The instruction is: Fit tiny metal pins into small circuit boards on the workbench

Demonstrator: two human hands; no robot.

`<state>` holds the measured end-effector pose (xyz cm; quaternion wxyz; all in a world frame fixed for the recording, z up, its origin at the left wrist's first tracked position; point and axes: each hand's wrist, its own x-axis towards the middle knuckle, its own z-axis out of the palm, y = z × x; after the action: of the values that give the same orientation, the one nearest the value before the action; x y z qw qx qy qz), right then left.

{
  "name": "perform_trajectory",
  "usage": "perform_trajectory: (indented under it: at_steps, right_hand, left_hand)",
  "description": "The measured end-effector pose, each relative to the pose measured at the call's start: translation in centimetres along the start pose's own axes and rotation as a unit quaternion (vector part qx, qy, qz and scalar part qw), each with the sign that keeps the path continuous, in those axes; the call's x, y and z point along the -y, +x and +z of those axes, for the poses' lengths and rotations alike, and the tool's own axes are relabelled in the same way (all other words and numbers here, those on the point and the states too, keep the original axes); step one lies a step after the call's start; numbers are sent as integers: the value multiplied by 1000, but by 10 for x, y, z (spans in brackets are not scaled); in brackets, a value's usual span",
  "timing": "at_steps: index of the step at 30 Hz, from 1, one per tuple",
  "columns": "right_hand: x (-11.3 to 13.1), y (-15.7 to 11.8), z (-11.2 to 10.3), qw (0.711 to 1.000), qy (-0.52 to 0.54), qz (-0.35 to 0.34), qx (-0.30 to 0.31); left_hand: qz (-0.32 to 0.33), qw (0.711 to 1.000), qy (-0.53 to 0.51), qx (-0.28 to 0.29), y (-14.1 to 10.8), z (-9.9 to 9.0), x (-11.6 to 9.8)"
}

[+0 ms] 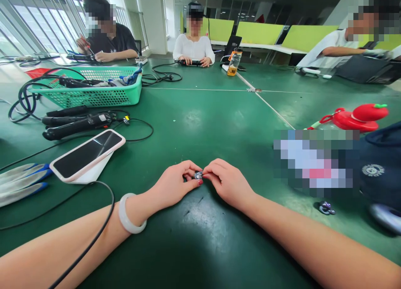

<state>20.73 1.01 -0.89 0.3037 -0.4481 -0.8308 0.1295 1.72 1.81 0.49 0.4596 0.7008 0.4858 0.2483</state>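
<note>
In the middle of the head view, my left hand (pixel 175 180) pinches a small dark, silvery part (pixel 198 175) between thumb and fingers. Its exact kind is too small to make out. From the other side my right hand (pixel 227 180) reaches in, its thumb and fingertips pressed together at the part's right edge. Both hands rest low over the green table (pixel 200 126). A white bangle (pixel 125 216) circles my left wrist, and a black cable (pixel 103 230) crosses that forearm.
Left lie a phone (pixel 89 155), grey-blue gloves (pixel 23 182), black handheld tools (pixel 78 124) and a green basket (pixel 94 97). Right are a dark bag (pixel 380 163), a red strawberry-like item (pixel 357 117) and a small shiny object (pixel 326 207). Three people sit around the table.
</note>
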Motion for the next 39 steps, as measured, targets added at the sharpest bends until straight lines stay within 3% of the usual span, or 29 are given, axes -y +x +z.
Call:
perform_trajectory:
  at_steps: [24,32,39]
  right_hand:
    - [-2,-2,-4,1000,4,-13,-24]
    - [-2,-2,-4,999,2,42,4]
    - [2,-2,-4,999,-17,45,-23]
  left_hand:
    - [-19,999,-39,3,4,1,1]
    - [-30,993,-113,-6,4,-1,2]
    - [-69,968,-242,-1,0,0,-5]
